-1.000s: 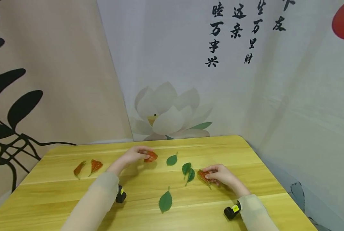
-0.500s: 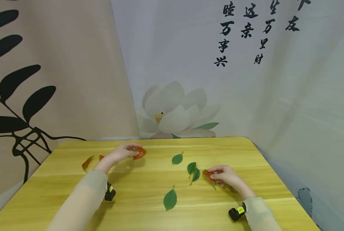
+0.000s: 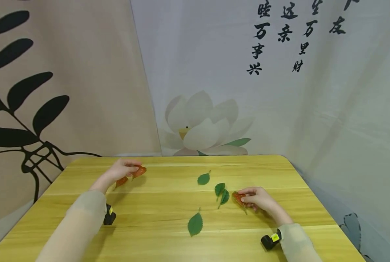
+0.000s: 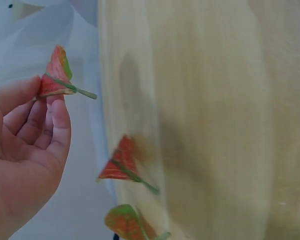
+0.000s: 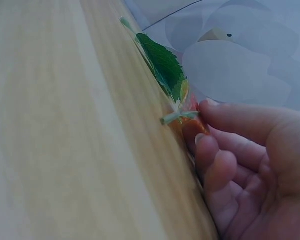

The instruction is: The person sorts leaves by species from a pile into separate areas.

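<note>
Left hand: the left hand [image 3: 117, 172] pinches a red leaf [image 3: 140, 171] between thumb and fingers, above the far left part of the desk [image 3: 155, 233].
Leaf in left hand: red with a greenish edge; green stalk sticks out clear of the fingertips in the left wrist view. Shadow falls on the desk beneath.
Below left hand: a second red leaf [image 3: 121, 181], partly covered by the hand in the head view; whole in the left wrist view, stalk slanting away. Beside it an orange-green leaf [image 4: 125, 220], cut off by the frame edge.
Right hand: the right hand [image 3: 261, 200] pinches a brownish-red leaf [image 3: 238, 198] by its side, thumb and fingers clamped on it, right of the green leaves.
Leaf in right hand: pale stalk pointing toward the person; whether the leaf touches the desk, cannot tell.
Green pair: an upper green leaf [image 3: 219, 189] and a lower green leaf [image 3: 224, 197] close together, just left of the right-hand leaf; toothed edge visible in the right wrist view.
Single greens: a far green leaf [image 3: 203, 178], left of the pair; a near green leaf [image 3: 195, 224], closer to the person, stalk pointing away.
Backdrop: cloth [image 3: 208, 54] behind the desk, printed with a pale flower, dark foliage and black characters.
</note>
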`<action>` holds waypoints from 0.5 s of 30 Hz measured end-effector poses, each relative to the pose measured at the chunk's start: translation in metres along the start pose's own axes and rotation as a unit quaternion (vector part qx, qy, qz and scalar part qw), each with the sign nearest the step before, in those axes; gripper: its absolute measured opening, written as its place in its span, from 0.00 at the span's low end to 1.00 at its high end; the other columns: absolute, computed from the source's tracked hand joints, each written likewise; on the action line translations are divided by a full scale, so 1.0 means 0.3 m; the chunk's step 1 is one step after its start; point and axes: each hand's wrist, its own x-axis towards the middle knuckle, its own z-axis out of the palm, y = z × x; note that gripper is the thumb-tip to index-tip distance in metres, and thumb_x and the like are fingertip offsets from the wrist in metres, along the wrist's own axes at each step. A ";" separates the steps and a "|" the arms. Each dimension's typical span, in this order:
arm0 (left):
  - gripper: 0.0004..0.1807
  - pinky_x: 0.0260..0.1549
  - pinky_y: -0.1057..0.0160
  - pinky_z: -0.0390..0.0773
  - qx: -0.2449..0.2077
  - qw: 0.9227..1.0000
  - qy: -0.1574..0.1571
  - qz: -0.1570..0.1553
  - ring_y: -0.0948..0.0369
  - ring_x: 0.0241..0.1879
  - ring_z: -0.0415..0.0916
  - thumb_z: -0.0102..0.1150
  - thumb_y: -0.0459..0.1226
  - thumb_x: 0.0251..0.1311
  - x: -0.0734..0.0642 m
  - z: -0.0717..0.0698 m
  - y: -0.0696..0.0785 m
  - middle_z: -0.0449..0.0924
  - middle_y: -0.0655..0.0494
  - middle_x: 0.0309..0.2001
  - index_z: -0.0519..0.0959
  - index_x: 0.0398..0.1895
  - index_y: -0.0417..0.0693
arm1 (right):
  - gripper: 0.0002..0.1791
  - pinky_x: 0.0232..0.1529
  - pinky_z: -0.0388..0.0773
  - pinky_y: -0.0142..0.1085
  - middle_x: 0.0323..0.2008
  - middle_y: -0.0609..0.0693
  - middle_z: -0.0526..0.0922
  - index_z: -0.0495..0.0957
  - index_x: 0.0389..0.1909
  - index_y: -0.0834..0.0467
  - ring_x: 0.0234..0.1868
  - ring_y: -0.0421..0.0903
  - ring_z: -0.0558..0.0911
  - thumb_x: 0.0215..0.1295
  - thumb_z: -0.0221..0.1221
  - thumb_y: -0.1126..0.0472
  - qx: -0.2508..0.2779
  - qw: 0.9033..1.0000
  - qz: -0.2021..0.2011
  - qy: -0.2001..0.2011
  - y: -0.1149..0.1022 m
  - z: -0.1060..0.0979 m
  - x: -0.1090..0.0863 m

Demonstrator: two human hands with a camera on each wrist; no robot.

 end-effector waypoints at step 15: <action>0.18 0.32 0.58 0.80 0.067 0.997 0.008 -0.034 0.57 0.35 0.77 0.53 0.28 0.66 0.017 0.076 -0.043 0.78 0.35 0.48 0.75 0.57 0.28 | 0.21 0.17 0.71 0.29 0.22 0.50 0.77 0.77 0.55 0.69 0.20 0.40 0.73 0.64 0.62 0.64 -0.002 1.000 0.001 0.005 0.020 -0.011 0.003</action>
